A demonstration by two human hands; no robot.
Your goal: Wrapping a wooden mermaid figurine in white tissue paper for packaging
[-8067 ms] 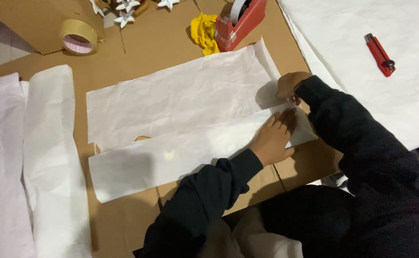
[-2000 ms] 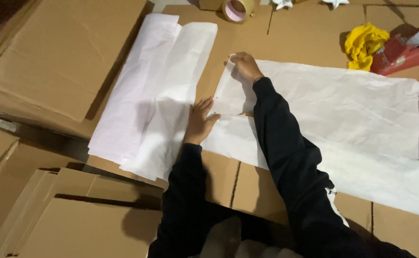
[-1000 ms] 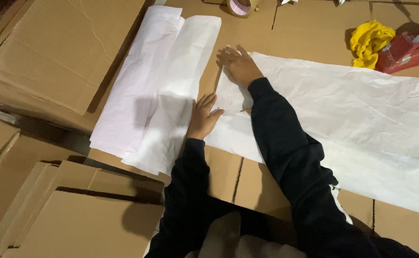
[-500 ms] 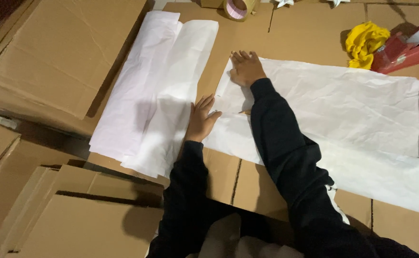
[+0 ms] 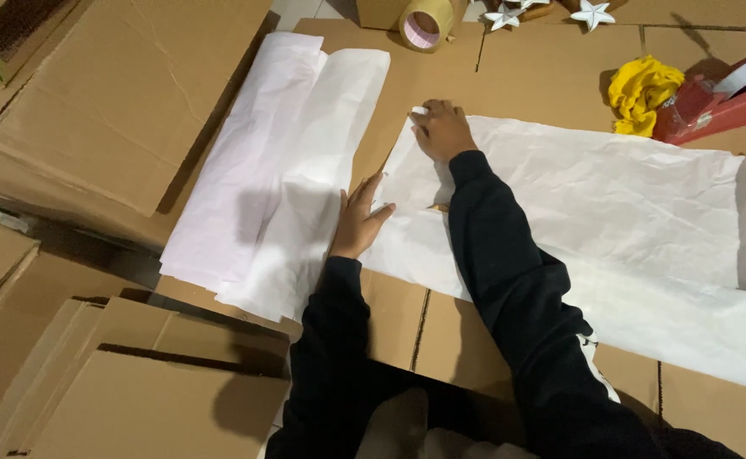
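A large crumpled white paper sheet [image 5: 611, 204] lies spread over flat cardboard [image 5: 424, 323]. My right hand [image 5: 442, 129] rests on the sheet's far left corner, fingers curled over the paper's edge. My left hand [image 5: 360, 223] lies flat with its fingers apart at the sheet's left edge, nearer to me, in the gap between this sheet and a pile of folded white sheets [image 5: 279, 170]. Both arms are in black sleeves; the right forearm crosses the sheet and hides part of it.
A roll of tan tape [image 5: 424, 21] and white paper stars [image 5: 589, 13] lie at the far edge. Crumpled yellow paper [image 5: 641, 85] sits beside a red tape dispenser [image 5: 721, 98] at far right. Flattened cardboard boxes [image 5: 118, 102] are stacked at left.
Eight seconds ago both hands were at the sheet's right end; they are at its left end now. Over the last second my right hand shifted slightly at the corner and my left hand stayed put.
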